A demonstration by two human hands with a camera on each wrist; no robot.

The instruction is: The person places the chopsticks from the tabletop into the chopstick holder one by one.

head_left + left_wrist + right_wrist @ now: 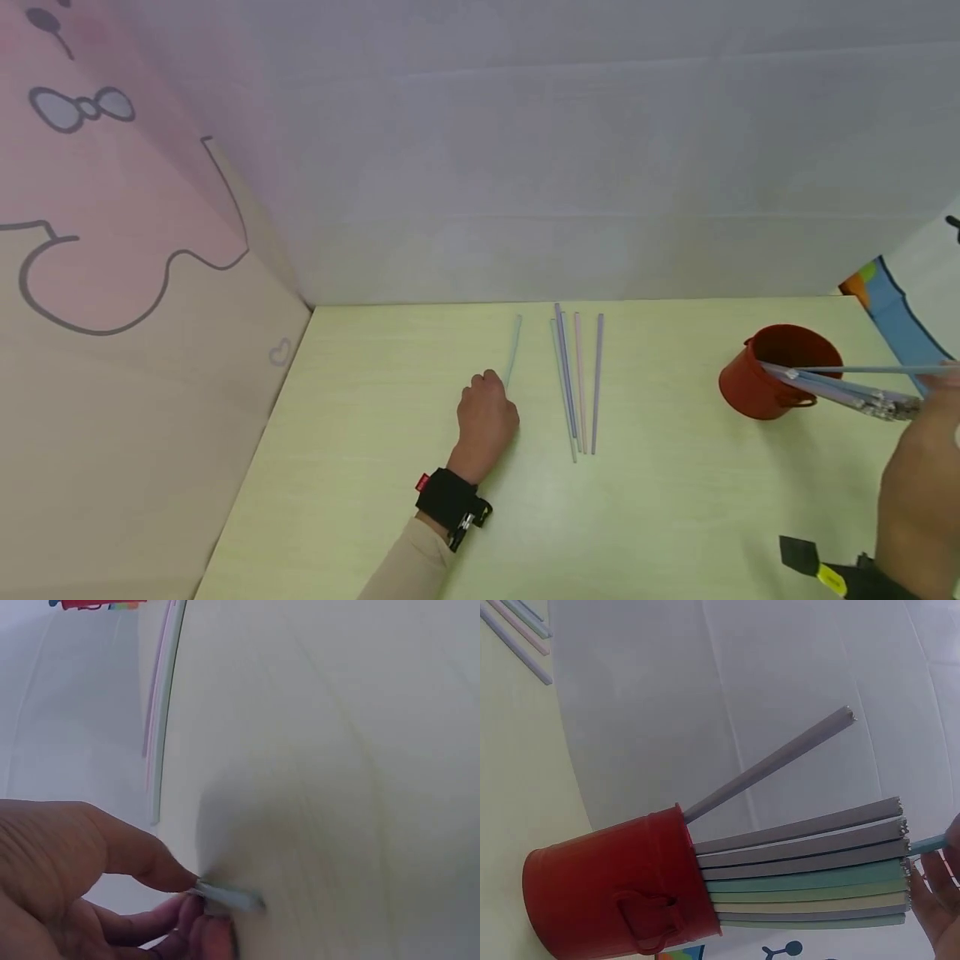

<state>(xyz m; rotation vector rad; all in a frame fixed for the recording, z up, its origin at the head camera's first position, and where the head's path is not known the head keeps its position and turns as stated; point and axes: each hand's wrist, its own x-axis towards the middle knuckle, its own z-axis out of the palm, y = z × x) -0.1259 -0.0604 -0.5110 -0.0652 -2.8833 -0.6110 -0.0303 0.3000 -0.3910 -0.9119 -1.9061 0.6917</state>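
Note:
My left hand point(486, 421) pinches a pale green straw-like stick point(513, 350) between thumb and fingers, low at the table; its near end point(236, 898) shows in the left wrist view. To the right of that hand lie several similar sticks point(597, 383), blue, pink and purple, roughly side by side. A red bucket point(750, 383) stands at the right, with a bundle of pastel sticks point(802, 874) poking out of its mouth. My right hand point(926, 467), partly cut off by the frame edge, holds a light blue stick point(870, 368) by its outer end, the other end reaching the bucket's mouth.
The pale table point(360, 392) meets a light curtain-like backdrop point(525, 167) along its back edge. A pink cartoon print covers the left side wall point(135, 192). The bucket's small handle point(649, 919) juts from its side.

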